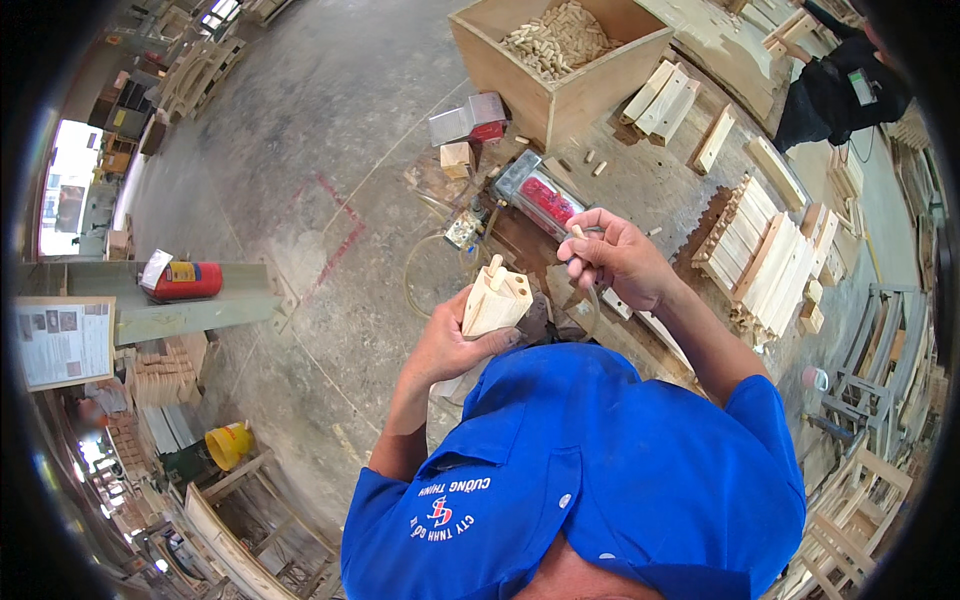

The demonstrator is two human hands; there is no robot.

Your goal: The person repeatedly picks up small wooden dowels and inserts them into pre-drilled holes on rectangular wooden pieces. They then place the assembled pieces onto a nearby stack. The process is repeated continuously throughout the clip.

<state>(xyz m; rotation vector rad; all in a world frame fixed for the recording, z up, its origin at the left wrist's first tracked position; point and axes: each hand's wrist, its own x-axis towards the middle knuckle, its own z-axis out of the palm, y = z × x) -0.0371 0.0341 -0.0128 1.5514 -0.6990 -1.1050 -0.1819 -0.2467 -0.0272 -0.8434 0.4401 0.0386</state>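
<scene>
Centre: worker's left hand (450, 340) clasps a crisp-edged wooden block (497, 310), peg (495, 266) protruding; right hand (627, 256), at its two o'clock, pinches a dowel (577, 231). Ten o'clock: wide, scuffed concrete floor (280, 180). Farther, twelve-thirty: straight-rimmed plywood bin (600, 97), heaped pegs (560, 42).

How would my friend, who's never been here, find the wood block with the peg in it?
Start at the big blue shirt at the bottom of the picture. Just above its left part, the left grip holds a pale block. Unlike the strips lying off to the right, it has a peg sticking up beside two dark holes.
</scene>
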